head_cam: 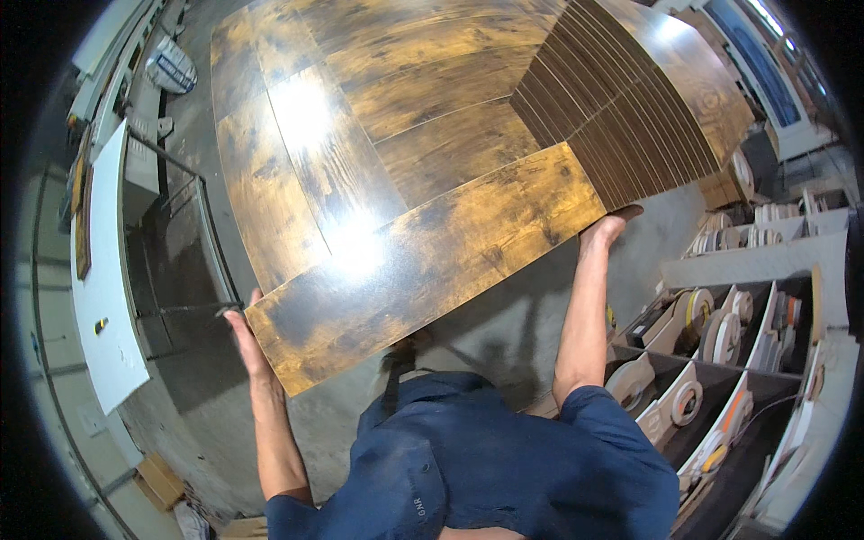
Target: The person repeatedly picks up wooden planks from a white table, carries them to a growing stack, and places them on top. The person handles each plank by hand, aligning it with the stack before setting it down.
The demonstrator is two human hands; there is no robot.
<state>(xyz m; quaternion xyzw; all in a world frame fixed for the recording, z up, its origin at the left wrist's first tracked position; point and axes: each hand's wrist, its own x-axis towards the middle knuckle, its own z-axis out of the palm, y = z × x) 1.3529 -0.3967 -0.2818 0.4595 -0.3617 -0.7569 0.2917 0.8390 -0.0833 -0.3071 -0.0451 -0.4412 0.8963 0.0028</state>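
A long wood-grain panel (432, 270) lies across in front of my torso, tilted in the view. At its left end is my left hand (247, 337), palm against the short edge and thumb pointing up. My right hand (611, 226) is at the near right corner, with part of it hidden beneath the panel. Beyond it, more panels of the same brown and amber finish (445, 135) lie side by side. A tall stack of panels (614, 101) rises at the right, its dark edges facing me.
On the right, a divided rack (749, 364) holds several rolls of edge banding (725, 337). A white-topped table (101, 270) with a small yellow and black tool (100, 326) stands left, near a metal frame (216, 250). Cardboard (159, 479) sits on the concrete floor (202, 432).
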